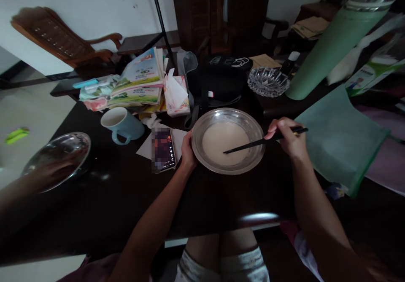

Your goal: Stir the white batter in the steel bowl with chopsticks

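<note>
A wide metal bowl (196,155) stands on the dark table in front of me, with a pale, milky batter-like liquid (226,136) in it. My left hand (189,150) grips the bowl's left side, its fingers partly hidden beneath the rim. Dark chopsticks (249,145) slant across the bowl's right rim, their tips in the liquid. Closed around their upper end is my right hand (289,136), to the right of the bowl. A lit phone (166,149) lies on white paper just left of my left hand.
At the left, another person's blurred hand (53,172) reaches into a second metal bowl (84,145). A blue mug (128,126), books (139,73) and a tissue pack (175,98) sit behind the phone. A glass ashtray (268,81) and tall green flask (335,52) stand at the back right.
</note>
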{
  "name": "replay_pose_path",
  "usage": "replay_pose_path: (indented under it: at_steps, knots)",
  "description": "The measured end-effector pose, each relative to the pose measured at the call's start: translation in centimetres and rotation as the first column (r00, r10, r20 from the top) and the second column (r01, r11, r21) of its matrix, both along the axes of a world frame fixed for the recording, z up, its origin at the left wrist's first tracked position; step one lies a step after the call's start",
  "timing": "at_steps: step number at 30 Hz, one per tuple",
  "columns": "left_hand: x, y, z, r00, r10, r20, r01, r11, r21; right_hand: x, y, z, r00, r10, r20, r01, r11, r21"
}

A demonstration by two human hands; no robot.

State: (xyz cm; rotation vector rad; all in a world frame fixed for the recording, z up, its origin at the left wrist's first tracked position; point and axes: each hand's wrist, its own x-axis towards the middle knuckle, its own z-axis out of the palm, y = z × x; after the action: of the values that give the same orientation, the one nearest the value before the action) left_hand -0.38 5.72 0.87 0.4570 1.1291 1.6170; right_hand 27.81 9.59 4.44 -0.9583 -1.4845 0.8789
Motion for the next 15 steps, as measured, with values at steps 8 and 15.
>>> replay_pose_path:
  at_steps: [8,15]
  knots:
    - [0.1,0.9,-0.5,0.997,0.065,0.049,-0.066,0.998,0.023,-0.8,-0.3,0.5,0.988,0.079,0.132,-0.088,0.994,0.064]
    - [0.1,1.4,-0.4,0.996,0.07,0.053,-0.072,0.997,0.032,0.0,0.3,-0.1,0.984,-0.172,-0.04,0.175,0.982,0.071]
